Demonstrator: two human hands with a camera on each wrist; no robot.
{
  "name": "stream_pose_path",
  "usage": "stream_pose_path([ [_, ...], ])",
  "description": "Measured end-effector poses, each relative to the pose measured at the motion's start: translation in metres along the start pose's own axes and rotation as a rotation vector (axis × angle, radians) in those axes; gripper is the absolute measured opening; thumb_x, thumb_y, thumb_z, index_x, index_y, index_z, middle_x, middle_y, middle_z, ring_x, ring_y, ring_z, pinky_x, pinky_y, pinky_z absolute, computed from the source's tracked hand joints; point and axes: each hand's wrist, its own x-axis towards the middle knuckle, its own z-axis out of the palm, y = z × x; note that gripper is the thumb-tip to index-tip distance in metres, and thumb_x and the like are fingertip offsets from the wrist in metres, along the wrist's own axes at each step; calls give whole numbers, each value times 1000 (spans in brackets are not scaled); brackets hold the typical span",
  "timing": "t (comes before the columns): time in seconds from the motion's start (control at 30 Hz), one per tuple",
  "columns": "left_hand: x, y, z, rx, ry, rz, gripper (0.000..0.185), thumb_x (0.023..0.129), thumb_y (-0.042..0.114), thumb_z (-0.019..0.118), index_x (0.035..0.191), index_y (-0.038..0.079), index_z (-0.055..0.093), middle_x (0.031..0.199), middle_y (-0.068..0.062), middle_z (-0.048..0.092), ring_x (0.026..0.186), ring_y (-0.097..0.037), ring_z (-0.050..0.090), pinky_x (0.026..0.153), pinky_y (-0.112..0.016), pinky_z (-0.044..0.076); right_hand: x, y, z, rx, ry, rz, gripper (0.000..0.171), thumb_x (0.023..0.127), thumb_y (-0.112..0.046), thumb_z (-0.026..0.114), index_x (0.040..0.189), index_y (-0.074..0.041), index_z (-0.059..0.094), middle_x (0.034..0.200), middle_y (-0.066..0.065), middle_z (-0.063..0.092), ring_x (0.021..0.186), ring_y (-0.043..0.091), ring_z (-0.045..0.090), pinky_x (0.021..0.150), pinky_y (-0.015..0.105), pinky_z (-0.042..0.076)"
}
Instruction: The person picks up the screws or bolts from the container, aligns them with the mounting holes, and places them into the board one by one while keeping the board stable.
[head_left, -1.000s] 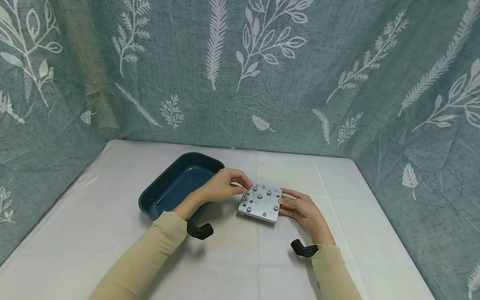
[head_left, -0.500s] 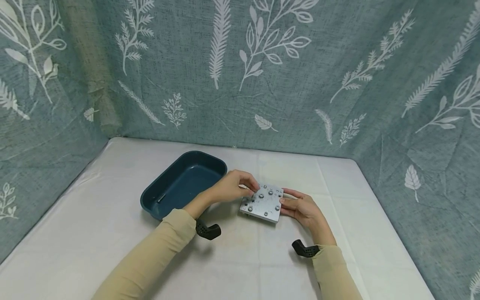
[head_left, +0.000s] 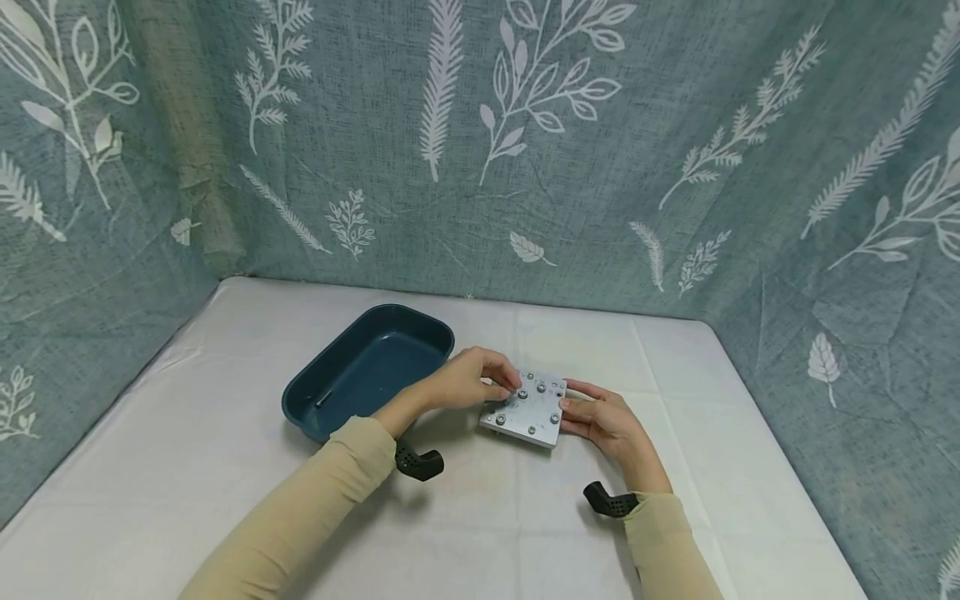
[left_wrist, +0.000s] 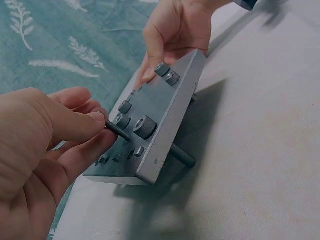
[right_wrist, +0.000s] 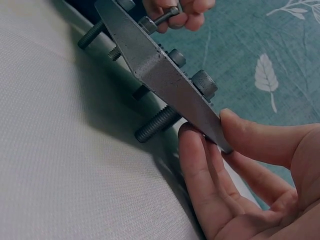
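A silver metal plate (head_left: pixel 536 417) is held tilted above the white cloth, with several socket-head bolts standing in its face and their threaded ends poking out underneath. My right hand (head_left: pixel 609 421) grips its right edge, thumb on top and fingers below, as the right wrist view shows. Between thumb and fingertips my left hand (head_left: pixel 468 379) pinches a thin screw (left_wrist: pixel 118 130). In the left wrist view the screw's far end meets the plate's face among the bolts; whether it sits in a hole I cannot tell. The screw's small head (right_wrist: pixel 174 10) shows in the right wrist view.
A dark blue tray (head_left: pixel 296 398) stands to the left of the plate, behind my left forearm. One small dark screw-like piece (head_left: pixel 323 398) lies in it. White cloth (head_left: pixel 480 533) covers the table, and a green leaf-patterned curtain (head_left: pixel 390 200) rises at the back and sides.
My left hand has shifted slightly right over the plate, from its upper left corner towards the bolts nearer its middle. The right hand's hold on the plate looks the same.
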Motion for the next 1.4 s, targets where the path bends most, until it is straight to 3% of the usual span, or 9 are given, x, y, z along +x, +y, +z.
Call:
stream_pose_path([
  [0.33,1,-2,2,18,-16,0,15,89,-6,68,102,1,71,101,-4,69,92,-13,65,90,-35,51,0,1,-1,-3,5,-1,58,90,12,62,144,0,45,124,21,61,95,27,69,80,38,57],
  [0.63,-1,-1,2,54,-2,-8,17,88,-9,67,102,0,71,99,-3,69,92,-13,65,86,-28,53,1,1,0,-7,16,3,58,90,12,63,144,-1,45,122,20,62,94,27,69,79,38,57],
  [0.93,1,-5,2,45,-10,7,19,86,-14,66,100,-1,71,98,-7,70,92,-16,66,87,-31,53,-1,1,0,-4,10,0,60,89,12,64,144,0,45,121,19,63,94,27,69,80,38,57],
  [1.23,-1,0,2,53,-19,-11,19,87,-13,66,100,-1,71,98,-9,70,92,-18,67,85,-28,53,0,1,0,0,5,2,60,89,12,63,145,0,44,121,20,63,95,27,68,80,39,57],
  [1.4,-5,4,-3,59,-20,17,16,88,-10,65,101,-2,71,100,-11,70,92,-16,66,84,-27,53,1,1,-1,0,6,1,60,89,12,63,145,0,44,121,19,63,94,27,68,80,38,57],
])
